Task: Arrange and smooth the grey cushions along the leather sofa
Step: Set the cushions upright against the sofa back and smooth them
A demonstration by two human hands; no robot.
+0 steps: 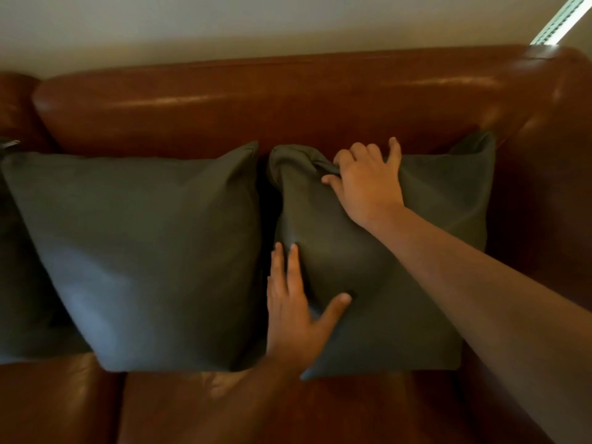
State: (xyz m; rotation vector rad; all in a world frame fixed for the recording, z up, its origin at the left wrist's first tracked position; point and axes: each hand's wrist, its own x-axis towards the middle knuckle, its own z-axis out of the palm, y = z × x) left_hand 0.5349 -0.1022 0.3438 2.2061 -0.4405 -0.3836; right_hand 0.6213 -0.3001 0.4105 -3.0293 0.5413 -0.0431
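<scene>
On rightmost cushion: left hand, right hand.

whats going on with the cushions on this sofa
A person is working on the rightmost grey cushion, which leans against the back of the brown leather sofa. Their right hand grips its bunched top edge, while the left hand presses flat on its lower left side. Its top left corner is crumpled. A second grey cushion beside it looks smooth, and part of a third cushion shows at far left.

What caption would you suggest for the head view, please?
Right hand grips the top of a grey cushion; left hand presses its side.
</scene>
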